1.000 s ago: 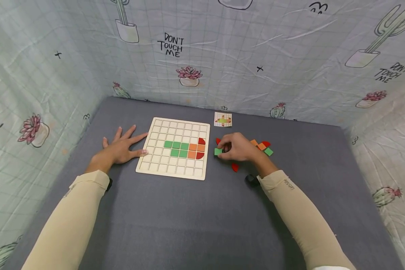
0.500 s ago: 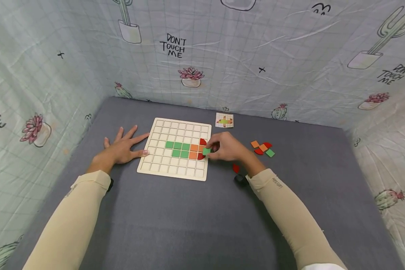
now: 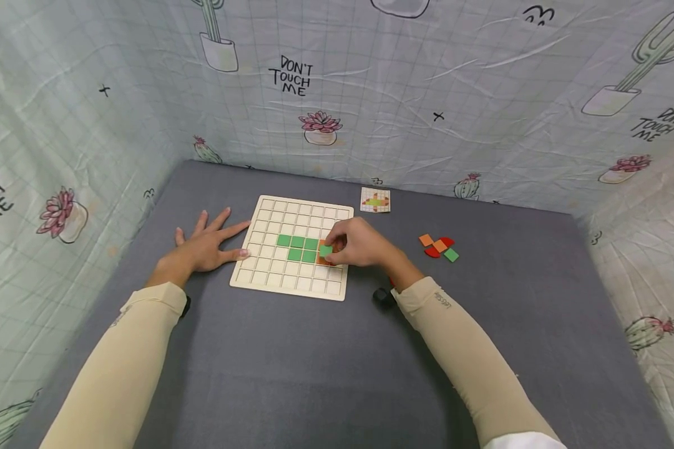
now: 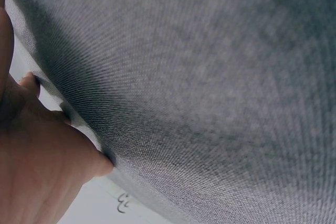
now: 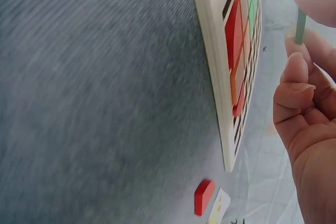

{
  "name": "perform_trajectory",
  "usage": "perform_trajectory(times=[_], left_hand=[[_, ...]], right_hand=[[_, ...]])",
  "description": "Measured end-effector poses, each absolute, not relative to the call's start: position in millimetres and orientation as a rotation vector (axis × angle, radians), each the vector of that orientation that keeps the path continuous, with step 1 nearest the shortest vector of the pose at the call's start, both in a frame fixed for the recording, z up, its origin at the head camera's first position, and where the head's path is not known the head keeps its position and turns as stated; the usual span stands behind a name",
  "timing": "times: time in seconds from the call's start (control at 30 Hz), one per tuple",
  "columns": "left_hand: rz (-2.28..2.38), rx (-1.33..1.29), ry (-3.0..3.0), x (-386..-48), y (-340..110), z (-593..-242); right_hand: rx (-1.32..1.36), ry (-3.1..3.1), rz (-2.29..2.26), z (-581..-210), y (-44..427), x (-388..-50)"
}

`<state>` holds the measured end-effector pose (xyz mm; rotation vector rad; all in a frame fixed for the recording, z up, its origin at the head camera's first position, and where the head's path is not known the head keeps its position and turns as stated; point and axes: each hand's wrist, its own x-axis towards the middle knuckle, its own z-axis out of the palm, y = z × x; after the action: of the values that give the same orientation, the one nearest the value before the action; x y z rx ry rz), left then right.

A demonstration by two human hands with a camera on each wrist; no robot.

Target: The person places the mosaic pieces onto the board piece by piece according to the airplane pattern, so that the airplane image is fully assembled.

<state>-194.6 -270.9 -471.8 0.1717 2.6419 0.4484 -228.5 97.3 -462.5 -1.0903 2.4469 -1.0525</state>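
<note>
My right hand [image 3: 359, 242] pinches a green square tile [image 3: 326, 251] between thumb and fingers, over the right part of a pale wooden grid board [image 3: 255, 265]. In the right wrist view the tile [image 5: 301, 24] is seen edge-on, raised off the board. A block of green tiles [image 3: 297, 242] fills some middle cells, with orange tiles and red rounded pieces beside it, mostly hidden by the hand in the head view. Fingers spread, my left hand [image 3: 198, 251] rests on the table, index finger and thumb tips at the board's left edge.
Right of the board lies a small pile: orange tiles [image 3: 425, 239], red pieces [image 3: 432, 252] and a green tile [image 3: 452, 254]. A pattern card [image 3: 375, 200] lies behind the board. One red piece [image 5: 203, 196] shows near the card in the right wrist view. Printed cloth walls enclose the table.
My right hand has carried the green tile left, from the table beside the board to above the orange tiles. The left hand has stayed in place.
</note>
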Motion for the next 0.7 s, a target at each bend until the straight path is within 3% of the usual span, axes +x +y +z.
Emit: perform_trajectory(times=[0.7], left_hand=[[0.414,0.164,2.64,-196,-271,-473]], right_hand=[[-1.081,2.417,-1.061,-465,64,-230]])
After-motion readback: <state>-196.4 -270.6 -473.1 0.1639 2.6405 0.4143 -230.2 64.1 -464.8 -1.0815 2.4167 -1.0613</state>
